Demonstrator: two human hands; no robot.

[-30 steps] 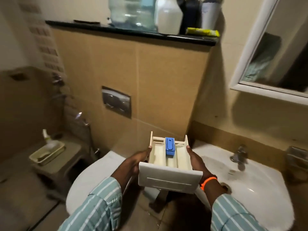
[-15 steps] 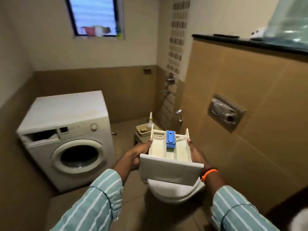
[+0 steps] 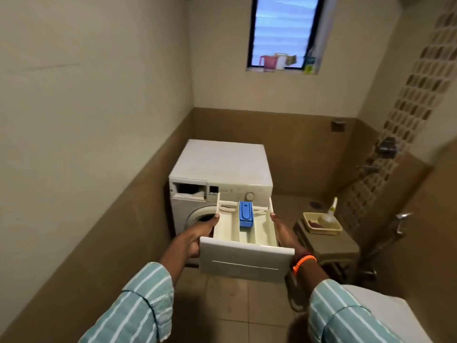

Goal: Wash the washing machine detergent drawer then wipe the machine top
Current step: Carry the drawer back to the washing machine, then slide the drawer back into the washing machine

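Observation:
I hold the white detergent drawer point(image 3: 247, 258) level in front of me, its flat front panel toward me and a blue insert point(image 3: 245, 214) in its middle compartment. My left hand point(image 3: 197, 233) grips its left side and my right hand point(image 3: 284, 233) grips its right side. Straight ahead stands the white front-loading washing machine point(image 3: 222, 164) against the back wall. Its flat top is bare. The drawer slot point(image 3: 190, 190) at the machine's upper left is an open dark gap.
A low brown stool point(image 3: 331, 243) to the right of the machine carries a yellow tub point(image 3: 321, 229) with a bottle point(image 3: 331, 211). Taps point(image 3: 385, 147) and a hand spray point(image 3: 400, 221) hang on the right wall. Cups stand on the window sill point(image 3: 279, 63). Tiled floor lies below.
My view has swung left from the sink and toilet to face the washing machine. The drawer has stayed in both hands, and the machine is now straight ahead and nearer.

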